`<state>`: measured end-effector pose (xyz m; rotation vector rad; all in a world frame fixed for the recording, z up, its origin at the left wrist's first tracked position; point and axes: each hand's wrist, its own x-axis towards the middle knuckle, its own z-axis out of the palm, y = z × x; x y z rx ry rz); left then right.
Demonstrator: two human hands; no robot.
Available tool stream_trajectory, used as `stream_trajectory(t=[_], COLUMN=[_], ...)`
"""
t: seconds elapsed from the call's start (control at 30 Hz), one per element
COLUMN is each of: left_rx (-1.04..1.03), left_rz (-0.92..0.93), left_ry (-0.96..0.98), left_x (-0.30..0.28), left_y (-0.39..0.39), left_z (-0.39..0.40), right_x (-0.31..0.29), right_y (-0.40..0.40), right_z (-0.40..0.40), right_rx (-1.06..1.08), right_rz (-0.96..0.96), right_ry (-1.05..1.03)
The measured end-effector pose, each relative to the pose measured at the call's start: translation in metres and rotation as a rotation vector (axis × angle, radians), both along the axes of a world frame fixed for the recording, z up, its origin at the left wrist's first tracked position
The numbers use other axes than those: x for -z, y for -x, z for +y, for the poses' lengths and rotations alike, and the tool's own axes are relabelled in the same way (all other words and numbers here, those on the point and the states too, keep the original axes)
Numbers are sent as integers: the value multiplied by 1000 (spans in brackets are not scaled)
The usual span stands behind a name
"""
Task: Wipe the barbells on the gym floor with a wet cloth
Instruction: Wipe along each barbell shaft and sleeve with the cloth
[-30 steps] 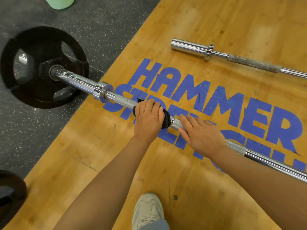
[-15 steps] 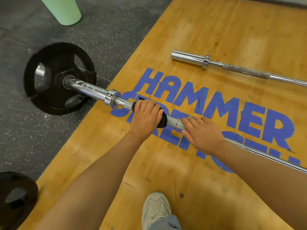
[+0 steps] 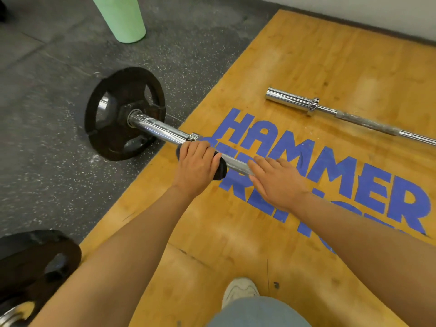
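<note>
A loose black plate (image 3: pixel 40 263) lies at the far left on grey speckled rubber flooring (image 3: pixel 47 138), a green cup (image 3: pixel 122 17) beyond. The loaded barbell (image 3: pixel 160 129) runs rightward from its plate (image 3: pixel 118 114) onto the wooden platform (image 3: pixel 306 55). The left hand (image 3: pixel 197 165) curls round the dark cloth (image 3: pixel 219 171), wrapped on the shaft just beside the collar. The right hand (image 3: pixel 276 180) lies flat, fingers straight, apparently pressing the bar. If that pressure slackens, the bar may roll; the knurling could snag the cloth. A second barbell (image 3: pixel 330 112) lies farther right, near the white wall.
</note>
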<state>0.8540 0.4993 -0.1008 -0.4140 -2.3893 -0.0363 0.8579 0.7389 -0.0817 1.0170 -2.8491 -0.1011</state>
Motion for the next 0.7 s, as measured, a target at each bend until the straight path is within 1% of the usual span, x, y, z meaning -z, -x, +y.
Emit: stream_trajectory(t=[0.1, 0.2, 0.3, 0.53, 0.63, 0.67, 0.7], left_rx=[-14, -41, -90, -249, -261, -254, -239], left_rz=[-16, -22, -31, -225, -250, -243, -232], left_ry=[9, 7, -11, 105, 31, -11, -52], left_x=[-4, -7, -4, 22, 36, 38, 40], left_y=[8, 22, 40, 76, 77, 76, 77], left_z=[-18, -30, -34, -28, -25, -25, -26], right_x=[0, 0, 7, 45, 56, 58, 63], right_y=[11, 26, 41, 68, 75, 75, 75], right_z=[-19, -43, -64, -99, -105, -105, -104], right_rx=[15, 77, 72, -23, -50, -38, -35], right_rz=[-33, -86, -125, -251, -324, -393, -422], right_ry=[-4, 19, 11, -7, 20, 21, -12])
